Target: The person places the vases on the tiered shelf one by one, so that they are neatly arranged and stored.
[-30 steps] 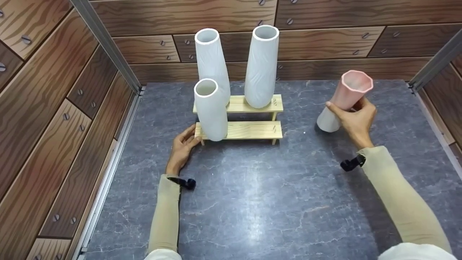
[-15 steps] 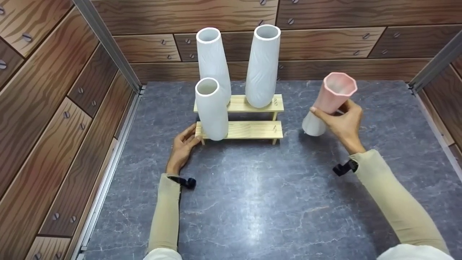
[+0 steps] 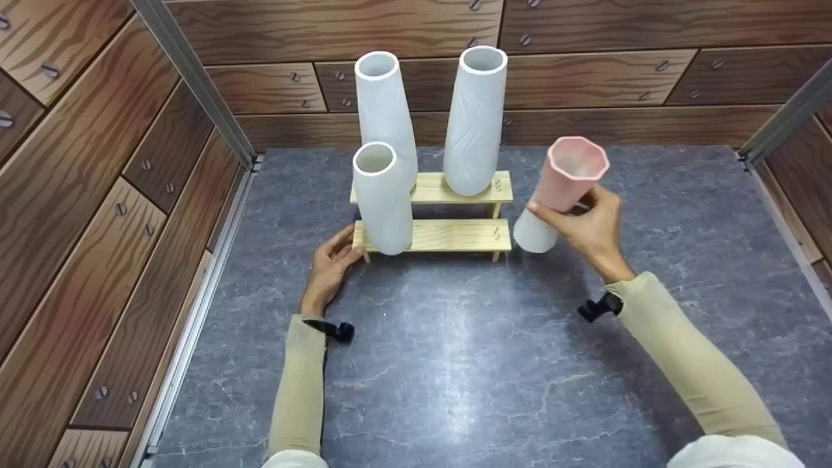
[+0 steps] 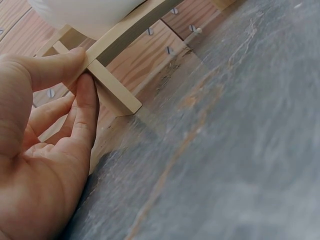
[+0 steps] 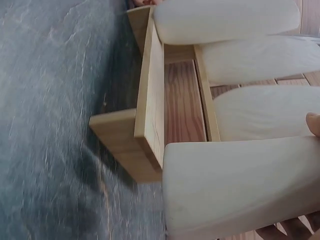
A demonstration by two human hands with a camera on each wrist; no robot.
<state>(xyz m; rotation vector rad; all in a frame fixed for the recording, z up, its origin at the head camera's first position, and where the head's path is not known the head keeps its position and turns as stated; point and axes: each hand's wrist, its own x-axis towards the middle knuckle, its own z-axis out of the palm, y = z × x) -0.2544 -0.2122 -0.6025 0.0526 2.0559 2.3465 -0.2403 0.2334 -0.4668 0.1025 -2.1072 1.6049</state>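
Observation:
A two-step stand of pale wood [image 3: 455,235] carries three white vases. Two tall ones, a left [image 3: 389,117] and a right [image 3: 474,130], stand on the back step; a shorter one [image 3: 385,208] is at the left end of the front step. My left hand [image 3: 328,266] pinches the front step's left end between thumb and fingers, as the left wrist view shows close up at the stand's corner [image 4: 95,55]. My right hand [image 3: 588,224] grips a pink-and-white vase [image 3: 559,188] round its middle, tilted, its white base [image 5: 210,190] just right of the front step.
Under everything lies a dark grey marbled tabletop [image 3: 442,364]. Wood-patterned panels [image 3: 598,78] close off the back and sides, with metal rails [image 3: 195,279] along the left edge.
My right hand has carried the pink-and-white vase leftward and slightly nearer, from the right side of the table to beside the stand. The left hand stays on the stand's end.

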